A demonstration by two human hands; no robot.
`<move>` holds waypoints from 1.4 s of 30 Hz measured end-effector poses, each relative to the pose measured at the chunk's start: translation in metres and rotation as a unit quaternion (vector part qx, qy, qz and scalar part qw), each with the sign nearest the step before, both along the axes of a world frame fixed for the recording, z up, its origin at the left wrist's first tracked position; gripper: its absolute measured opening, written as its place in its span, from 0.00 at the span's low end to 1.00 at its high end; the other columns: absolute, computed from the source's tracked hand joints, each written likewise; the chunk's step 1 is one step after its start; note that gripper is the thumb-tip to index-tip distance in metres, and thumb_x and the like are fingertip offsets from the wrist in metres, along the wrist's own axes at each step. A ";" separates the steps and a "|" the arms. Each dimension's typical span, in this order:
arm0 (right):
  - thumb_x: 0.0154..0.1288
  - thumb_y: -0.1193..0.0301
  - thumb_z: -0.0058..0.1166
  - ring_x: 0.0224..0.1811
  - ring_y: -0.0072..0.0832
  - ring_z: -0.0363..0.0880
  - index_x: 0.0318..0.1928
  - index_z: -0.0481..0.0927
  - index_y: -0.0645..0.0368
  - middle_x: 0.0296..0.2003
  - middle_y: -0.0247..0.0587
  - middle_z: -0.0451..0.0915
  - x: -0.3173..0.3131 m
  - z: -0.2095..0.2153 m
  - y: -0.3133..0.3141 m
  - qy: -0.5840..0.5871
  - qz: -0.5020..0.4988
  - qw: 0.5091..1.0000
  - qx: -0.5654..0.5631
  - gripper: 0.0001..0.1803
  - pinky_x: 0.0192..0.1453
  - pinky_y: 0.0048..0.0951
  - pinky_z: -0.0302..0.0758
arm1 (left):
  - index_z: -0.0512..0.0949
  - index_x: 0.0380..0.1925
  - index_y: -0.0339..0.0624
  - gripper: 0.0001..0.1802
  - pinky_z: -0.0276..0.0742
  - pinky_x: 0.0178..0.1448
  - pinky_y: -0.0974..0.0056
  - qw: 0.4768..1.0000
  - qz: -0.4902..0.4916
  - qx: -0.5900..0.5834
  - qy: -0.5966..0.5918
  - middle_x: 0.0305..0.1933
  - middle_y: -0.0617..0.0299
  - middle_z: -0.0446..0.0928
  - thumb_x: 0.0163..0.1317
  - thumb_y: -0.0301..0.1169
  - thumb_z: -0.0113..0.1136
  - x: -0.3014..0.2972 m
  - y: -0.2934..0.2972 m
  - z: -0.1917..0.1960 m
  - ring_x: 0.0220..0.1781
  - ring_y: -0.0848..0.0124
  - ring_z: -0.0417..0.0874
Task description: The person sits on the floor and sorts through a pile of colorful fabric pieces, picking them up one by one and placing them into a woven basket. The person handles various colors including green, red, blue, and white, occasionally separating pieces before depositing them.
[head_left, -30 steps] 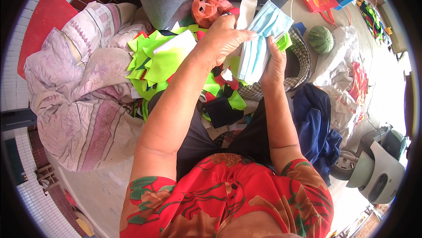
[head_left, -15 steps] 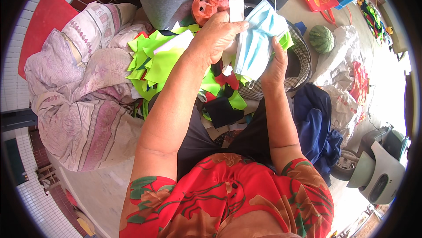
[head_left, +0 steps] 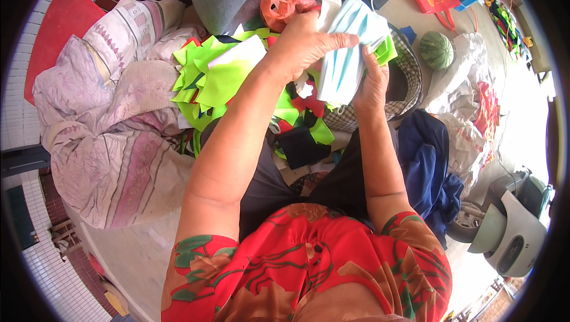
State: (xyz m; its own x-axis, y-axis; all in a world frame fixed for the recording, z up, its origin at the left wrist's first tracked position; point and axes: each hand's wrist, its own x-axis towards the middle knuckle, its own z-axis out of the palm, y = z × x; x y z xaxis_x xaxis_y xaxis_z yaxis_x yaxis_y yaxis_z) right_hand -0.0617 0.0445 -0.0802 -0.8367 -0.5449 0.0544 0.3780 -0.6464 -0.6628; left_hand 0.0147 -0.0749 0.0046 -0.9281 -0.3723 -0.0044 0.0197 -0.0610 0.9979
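Left hand [head_left: 306, 46] closed over top of pale blue face masks [head_left: 344, 60], fingers across the stack. Right hand [head_left: 373, 81] cupped under them, gripping from below. Neon green fabric scraps [head_left: 219, 75] just left of left hand, watermelon [head_left: 437, 50] off to right.

Bright daylight, glare at right, sharp centre, fisheye-bent edges.

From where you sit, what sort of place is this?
Probably a home porch or yard used for sewing work: fabric scraps, a bundle on the floor, a scooter nearby, face masks in hand.
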 end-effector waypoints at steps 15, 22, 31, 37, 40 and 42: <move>0.67 0.70 0.49 0.51 0.25 0.72 0.60 0.63 0.62 0.51 0.40 0.72 0.019 -0.005 -0.003 0.123 0.149 0.977 0.091 0.23 0.55 0.29 0.70 | 0.80 0.27 0.29 0.20 0.77 0.36 0.61 0.950 0.058 -0.275 -0.139 0.25 0.48 0.79 0.42 0.37 0.69 0.005 -0.021 -0.013 0.28 0.62 0.83; 0.66 0.71 0.47 0.34 0.26 0.80 0.45 0.74 0.62 0.38 0.47 0.81 -0.058 -0.034 0.022 0.044 -0.044 0.990 0.124 0.10 0.36 0.25 0.78 | 0.81 0.31 0.36 0.17 0.76 0.37 0.58 0.816 0.177 -0.485 -0.260 0.26 0.49 0.80 0.46 0.39 0.65 0.034 -0.064 0.014 0.30 0.58 0.83; 0.66 0.68 0.48 0.32 0.25 0.78 0.44 0.72 0.60 0.35 0.42 0.80 -0.106 -0.062 0.066 -0.004 -0.261 0.947 0.189 0.10 0.33 0.22 0.75 | 0.81 0.39 0.42 0.16 0.69 0.50 0.45 0.656 0.245 -0.532 -0.476 0.44 0.53 0.80 0.47 0.32 0.59 0.073 -0.099 0.027 0.49 0.53 0.80; 0.65 0.70 0.49 0.31 0.24 0.78 0.43 0.72 0.59 0.34 0.40 0.79 -0.113 -0.076 0.064 -0.015 -0.272 0.939 0.209 0.08 0.32 0.22 0.75 | 0.75 0.48 0.47 0.22 0.66 0.53 0.45 0.639 0.284 -0.587 -0.408 0.49 0.58 0.78 0.50 0.34 0.60 0.069 -0.095 0.021 0.51 0.57 0.78; 0.65 0.70 0.48 0.30 0.23 0.78 0.43 0.73 0.60 0.33 0.40 0.80 -0.115 -0.080 0.062 -0.016 -0.262 0.937 0.232 0.09 0.32 0.21 0.73 | 0.78 0.43 0.47 0.16 0.69 0.50 0.46 0.637 0.315 -0.647 -0.275 0.42 0.56 0.80 0.52 0.35 0.60 0.058 -0.078 0.015 0.46 0.56 0.80; 0.66 0.70 0.48 0.30 0.23 0.77 0.43 0.73 0.61 0.33 0.40 0.80 -0.116 -0.083 0.058 -0.016 -0.252 0.934 0.253 0.10 0.32 0.21 0.73 | 0.77 0.44 0.48 0.16 0.72 0.49 0.52 0.675 0.270 -0.631 -0.271 0.43 0.56 0.80 0.54 0.36 0.61 0.047 -0.059 0.019 0.47 0.56 0.79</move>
State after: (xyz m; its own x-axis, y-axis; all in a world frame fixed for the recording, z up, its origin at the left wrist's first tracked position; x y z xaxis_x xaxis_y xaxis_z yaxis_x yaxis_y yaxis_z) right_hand -0.1773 0.1021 -0.1628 -0.9907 -0.0299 -0.1327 0.1346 -0.3552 -0.9251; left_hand 0.0618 -0.1341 0.0239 -0.6451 -0.6807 0.3472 -0.6900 0.7141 0.1181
